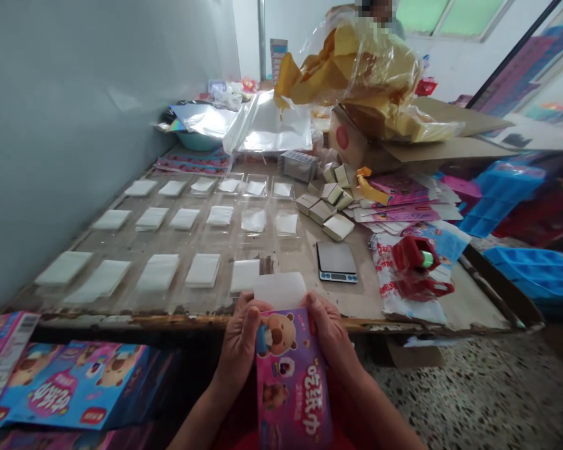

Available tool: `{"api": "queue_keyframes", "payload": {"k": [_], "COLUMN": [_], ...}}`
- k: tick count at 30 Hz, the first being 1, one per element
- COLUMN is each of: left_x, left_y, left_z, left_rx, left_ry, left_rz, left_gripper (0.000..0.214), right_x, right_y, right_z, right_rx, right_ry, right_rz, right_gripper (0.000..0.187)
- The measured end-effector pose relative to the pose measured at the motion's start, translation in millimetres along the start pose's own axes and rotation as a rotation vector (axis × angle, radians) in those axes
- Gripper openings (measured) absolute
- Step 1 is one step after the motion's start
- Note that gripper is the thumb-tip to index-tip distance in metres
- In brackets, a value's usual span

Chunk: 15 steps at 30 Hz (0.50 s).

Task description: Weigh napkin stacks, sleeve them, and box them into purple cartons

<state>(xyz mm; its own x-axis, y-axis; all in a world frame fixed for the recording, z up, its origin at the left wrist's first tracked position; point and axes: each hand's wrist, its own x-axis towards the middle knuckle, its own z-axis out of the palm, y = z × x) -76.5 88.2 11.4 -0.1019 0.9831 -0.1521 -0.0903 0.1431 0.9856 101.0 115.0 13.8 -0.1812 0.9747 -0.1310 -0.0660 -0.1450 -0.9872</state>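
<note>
Pink carton [293, 375]: held upright at six o'clock in the view, a cartoon animal printed on its front; at its top, a pale flap or sheet [280, 289] is seen, which of the two cannot be told.
Left hand [244, 331]: mostly closed, with the carton's upper left edge gripped, thumb uppermost.
Right hand [329, 331]: also mostly closed, its hold kept on the upper right edge.
Tabletop [366, 303]: spread beyond the hands and crowded with goods.
White paper stacks [202, 270]: set out in three rows, centred around nine o'clock.
Digital scale [336, 259]: placed at four o'clock, near the right hand.
Red tape dispenser [417, 262]: rested between three and four o'clock on printed packaging.
Blue cartons [70, 384]: piled at eight o'clock, below the table's edge.
Yellow wrapping [375, 69]: heaped at one o'clock, crumpled with clear plastic.
</note>
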Motion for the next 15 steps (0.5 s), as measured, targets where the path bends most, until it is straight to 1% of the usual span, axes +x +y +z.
{"api": "queue_keyframes", "payload": {"k": [1,2,3,4,5,6,7,9,10,11,13,15], "left_x": [4.8,9.6,14.3,18.6,22.5,25.7,28.1,30.2,29.6,27.9,22.3,15.7], "left_y": [-1.4,-2.5,-3.2,-3.4,-3.3,-3.0,-2.7,-3.1,-4.1,-5.7,-9.6,-12.7], "left_z": [0.2,0.4,0.6,0.8,0.8,0.6,0.0,-2.7,-4.9,-7.3,-12.4,-16.7], "left_rx": [-0.023,-0.052,-0.092,-0.138,-0.175,-0.18,-0.146,-0.008,0.053,0.088,0.085,0.078], "left_ry": [-0.017,-0.03,-0.038,-0.041,-0.043,-0.053,-0.076,-0.145,-0.186,-0.225,-0.281,-0.314], "left_rz": [-0.009,-0.012,-0.013,-0.01,0.005,0.031,0.064,0.136,0.164,0.175,0.14,0.049], "left_gripper": [0.046,0.04,0.037,0.045,0.056,0.061,0.056,0.029,0.017,0.014,0.017,0.021], "right_x": [3.8,7.4,10.6,13.2,15.0,15.6,15.0,10.0,6.1,1.6,-7.3,-14.6], "right_y": [-1.1,-1.8,-1.8,-1.2,-0.2,0.9,2.0,2.9,2.8,2.3,1.3,1.2], "right_z": [-1.2,-3.1,-5.4,-8.1,-11.1,-14.1,-17.3,-24.3,-28.1,-32.2,-40.1,-45.8], "right_rx": [-0.045,-0.056,-0.031,0.02,0.075,0.105,0.088,-0.052,-0.14,-0.214,-0.304,-0.366], "right_ry": [0.028,0.046,0.052,0.053,0.054,0.055,0.064,0.088,0.069,0.019,-0.124,-0.242], "right_rz": [-0.05,-0.081,-0.085,-0.065,-0.036,-0.014,-0.012,-0.079,-0.138,-0.193,-0.261,-0.26], "right_gripper": [0.044,0.036,0.029,0.036,0.05,0.059,0.057,0.034,0.023,0.018,0.016,0.02]}}
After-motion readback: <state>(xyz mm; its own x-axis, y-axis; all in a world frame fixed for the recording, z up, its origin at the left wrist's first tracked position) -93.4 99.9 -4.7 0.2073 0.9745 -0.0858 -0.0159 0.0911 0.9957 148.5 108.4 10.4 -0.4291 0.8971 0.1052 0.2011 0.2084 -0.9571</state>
